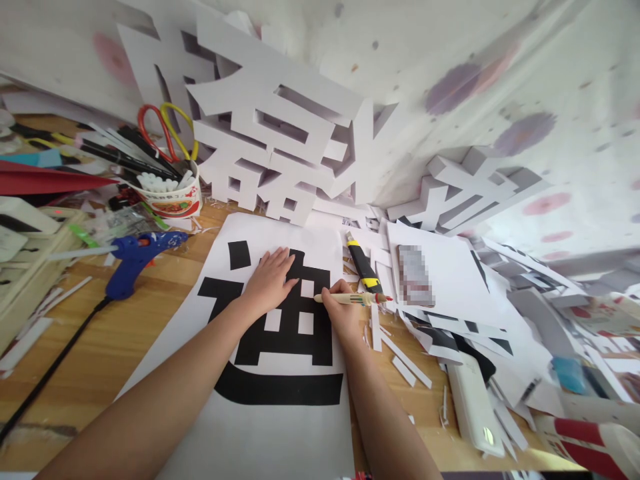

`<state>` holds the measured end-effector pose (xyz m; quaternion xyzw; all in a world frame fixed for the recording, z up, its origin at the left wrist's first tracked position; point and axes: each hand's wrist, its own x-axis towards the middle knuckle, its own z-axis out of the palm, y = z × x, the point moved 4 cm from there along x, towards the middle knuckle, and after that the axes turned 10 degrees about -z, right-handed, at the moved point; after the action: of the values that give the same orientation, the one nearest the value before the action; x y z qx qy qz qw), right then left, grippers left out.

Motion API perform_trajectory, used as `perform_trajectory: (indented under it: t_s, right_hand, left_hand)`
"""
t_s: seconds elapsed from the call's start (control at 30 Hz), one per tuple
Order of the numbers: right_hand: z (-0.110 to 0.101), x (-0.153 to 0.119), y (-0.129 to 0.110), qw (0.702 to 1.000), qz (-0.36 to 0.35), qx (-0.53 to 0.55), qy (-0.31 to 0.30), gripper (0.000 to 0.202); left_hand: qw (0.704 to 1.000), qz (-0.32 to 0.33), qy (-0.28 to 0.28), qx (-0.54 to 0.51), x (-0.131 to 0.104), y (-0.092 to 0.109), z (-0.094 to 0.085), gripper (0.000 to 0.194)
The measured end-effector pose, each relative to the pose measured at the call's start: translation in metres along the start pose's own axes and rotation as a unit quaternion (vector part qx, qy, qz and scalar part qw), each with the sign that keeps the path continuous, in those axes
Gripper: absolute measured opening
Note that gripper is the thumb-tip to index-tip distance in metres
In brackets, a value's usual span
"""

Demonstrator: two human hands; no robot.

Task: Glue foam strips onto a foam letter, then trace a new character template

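A large black paper character (280, 390) lies on a white sheet (200, 427) in the middle of the table. My left hand (270, 280) rests flat on the upper part of the character, its fingers apart. In my right hand (343, 307) is a cream multi-colour pen (357, 299), held almost level with its red end to the right. The pen's other end reaches over the right part of the character, near a white square gap. A yellow and black utility knife (362, 263) lies just right of the sheet.
A blue glue gun (133, 260) with a black cord lies at the left. Behind it stands a paper cup (173, 200) with scissors (167, 133) and pens. White cut-out characters (285, 113) lean at the back. Paper strips (407, 360), a phone-like blurred item (416, 275) and a white power bank (475, 403) lie right.
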<state>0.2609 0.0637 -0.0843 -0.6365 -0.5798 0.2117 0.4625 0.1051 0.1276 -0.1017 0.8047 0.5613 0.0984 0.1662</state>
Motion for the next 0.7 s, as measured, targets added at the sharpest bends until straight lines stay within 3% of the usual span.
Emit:
perform_trajectory:
  t_s: [0.7]
  right_hand:
    - [0.0027, -0.0014, -0.0004, 1.0, -0.01, 0.007, -0.02, 0.025]
  left_hand:
    - [1.0, 0.006, 0.014, -0.007, 0.0006, -0.0002, 0.0013, 0.053]
